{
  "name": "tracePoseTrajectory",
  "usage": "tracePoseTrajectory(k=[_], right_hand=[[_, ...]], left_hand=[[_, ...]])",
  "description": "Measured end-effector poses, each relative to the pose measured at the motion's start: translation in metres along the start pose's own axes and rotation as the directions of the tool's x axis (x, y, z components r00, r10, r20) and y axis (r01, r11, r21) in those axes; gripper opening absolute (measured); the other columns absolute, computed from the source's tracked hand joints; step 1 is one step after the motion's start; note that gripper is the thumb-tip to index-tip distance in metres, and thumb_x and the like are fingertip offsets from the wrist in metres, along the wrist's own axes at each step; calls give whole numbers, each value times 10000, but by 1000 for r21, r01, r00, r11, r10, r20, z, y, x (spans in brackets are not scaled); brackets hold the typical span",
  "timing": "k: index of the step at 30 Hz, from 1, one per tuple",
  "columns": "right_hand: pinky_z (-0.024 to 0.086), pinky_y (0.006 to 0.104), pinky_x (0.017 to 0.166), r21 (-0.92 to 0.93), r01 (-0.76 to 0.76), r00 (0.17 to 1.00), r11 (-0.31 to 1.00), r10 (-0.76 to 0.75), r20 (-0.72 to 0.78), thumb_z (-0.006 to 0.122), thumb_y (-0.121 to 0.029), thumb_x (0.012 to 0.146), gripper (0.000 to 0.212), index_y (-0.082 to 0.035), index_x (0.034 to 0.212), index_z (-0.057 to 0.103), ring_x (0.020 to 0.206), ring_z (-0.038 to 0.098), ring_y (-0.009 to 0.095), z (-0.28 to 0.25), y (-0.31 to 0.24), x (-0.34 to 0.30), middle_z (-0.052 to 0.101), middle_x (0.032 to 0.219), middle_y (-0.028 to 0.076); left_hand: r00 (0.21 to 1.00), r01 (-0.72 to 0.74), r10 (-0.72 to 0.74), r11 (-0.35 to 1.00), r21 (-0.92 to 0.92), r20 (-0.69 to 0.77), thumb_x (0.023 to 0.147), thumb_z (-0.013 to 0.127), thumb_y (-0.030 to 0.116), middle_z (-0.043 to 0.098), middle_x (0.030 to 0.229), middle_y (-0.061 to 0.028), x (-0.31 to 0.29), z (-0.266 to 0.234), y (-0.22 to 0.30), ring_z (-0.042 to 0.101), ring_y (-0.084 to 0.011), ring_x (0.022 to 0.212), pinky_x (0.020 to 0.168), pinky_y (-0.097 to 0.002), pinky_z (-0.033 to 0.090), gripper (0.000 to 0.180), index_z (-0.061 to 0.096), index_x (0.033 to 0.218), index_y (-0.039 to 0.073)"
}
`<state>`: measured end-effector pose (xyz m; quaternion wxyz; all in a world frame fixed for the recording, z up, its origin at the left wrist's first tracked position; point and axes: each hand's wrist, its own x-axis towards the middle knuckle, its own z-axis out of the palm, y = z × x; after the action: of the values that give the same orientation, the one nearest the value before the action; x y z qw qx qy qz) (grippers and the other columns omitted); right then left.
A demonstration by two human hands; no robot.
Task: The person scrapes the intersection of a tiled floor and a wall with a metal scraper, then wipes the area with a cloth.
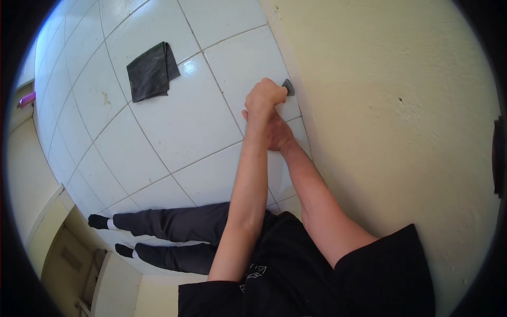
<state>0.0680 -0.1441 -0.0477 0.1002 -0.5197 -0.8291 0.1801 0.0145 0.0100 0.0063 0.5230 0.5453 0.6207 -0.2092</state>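
Observation:
My left hand [262, 99] is closed on a small dark grey piece [288, 87], perhaps a scrap of sheet. This piece sits at the edge of the white tiles, close to the foot of the yellowish wall. Just below, my right hand [278, 131] rests on the tiles, partly covered by my left wrist. A digit of it sticks out on the left side of that wrist, so the hand looks spread; its other fingers are hidden. Farther left lies a folded dark grey sheet [149, 74], flat on the tiled floor [158, 132].
A yellowish wall [396, 105] with small pits rises along the right. My legs in dark trousers [174, 224] stretch over the tiles to the left. A purple object [26, 99] shows at the far left edge. A pale recessed opening [68, 259] stands lower left.

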Motion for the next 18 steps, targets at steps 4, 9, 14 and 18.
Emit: tracePoseTrajectory(k=[4, 9, 14, 18], right_hand=[[153, 598, 1286, 49, -2, 999, 999, 0, 43, 575, -328, 932, 576, -101, 1458, 511, 1526, 311, 267, 0, 2, -7, 442, 1578, 80], [137, 610, 1284, -94, 39, 999, 995, -41, -15, 566, -339, 942, 549, -118, 1443, 531, 1522, 317, 254, -6, -1, 2, 459, 1569, 55], [173, 595, 1279, 81, -41, 996, 996, 34, 82, 582, -295, 921, 643, -103, 1522, 456, 1556, 269, 248, -4, -2, -3, 380, 1631, 74], [201, 594, 1271, -21, 14, 1000, 1000, -14, -18, 594, -280, 912, 682, -103, 1549, 422, 1564, 263, 249, -7, 10, -8, 374, 1638, 84]], left_hand=[[990, -55, 73, 988, 145, -120, 853, 681, 397, 797, 894, -58, -7, -9, 4, 757, -243, 922, 844, -398, 576, 288, 836, 885, 155], [991, 47, -43, 998, 32, -127, 785, 666, 242, 788, 1035, -133, -21, -46, -9, 762, -295, 962, 763, -412, 583, 279, 781, 988, 90], [974, -96, 135, 973, 210, -180, 799, 691, 289, 793, 1003, -115, -14, -26, 28, 759, -272, 971, 773, -396, 574, 277, 784, 975, 97], [963, -29, 77, 982, 184, -259, 798, 738, 406, 781, 853, -96, -4, -47, 5, 756, -286, 861, 794, -404, 573, 320, 823, 888, 110]])
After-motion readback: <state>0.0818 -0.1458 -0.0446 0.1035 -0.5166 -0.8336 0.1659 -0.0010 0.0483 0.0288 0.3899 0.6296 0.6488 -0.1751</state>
